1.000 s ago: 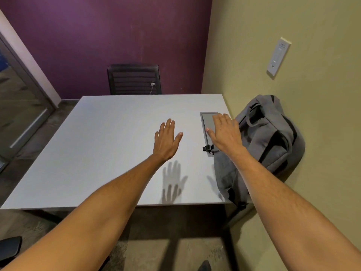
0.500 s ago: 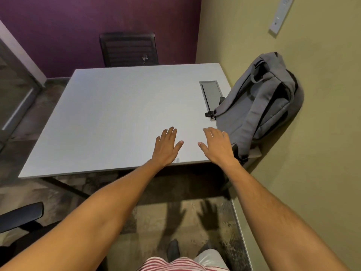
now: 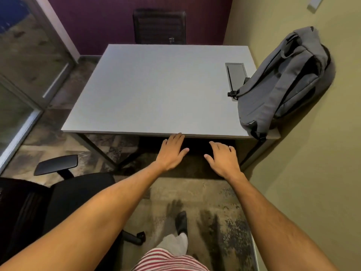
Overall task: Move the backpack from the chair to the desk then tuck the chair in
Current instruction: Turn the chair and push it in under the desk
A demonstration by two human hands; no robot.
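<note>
A grey backpack (image 3: 283, 81) stands on the right side of the white desk (image 3: 156, 90), leaning against the yellow wall. A black office chair (image 3: 64, 198) with an armrest (image 3: 56, 164) stands at the lower left, out from the desk. My left hand (image 3: 172, 151) hovers just in front of the desk's near edge, fingers spread and holding nothing. My right hand (image 3: 222, 157) is beside it, below the desk edge, also empty with fingers apart. Both hands are well apart from the backpack and the chair.
A second black chair (image 3: 159, 26) is tucked at the desk's far side against the purple wall. A grey cable hatch (image 3: 235, 74) sits in the desk beside the backpack. A glass door (image 3: 23, 75) is at the left. My foot (image 3: 180, 223) stands on patterned carpet.
Both hands have drawn back from over the desk, past its near edge. The view has pulled back and tilted down, bringing the black chair at lower left into sight.
</note>
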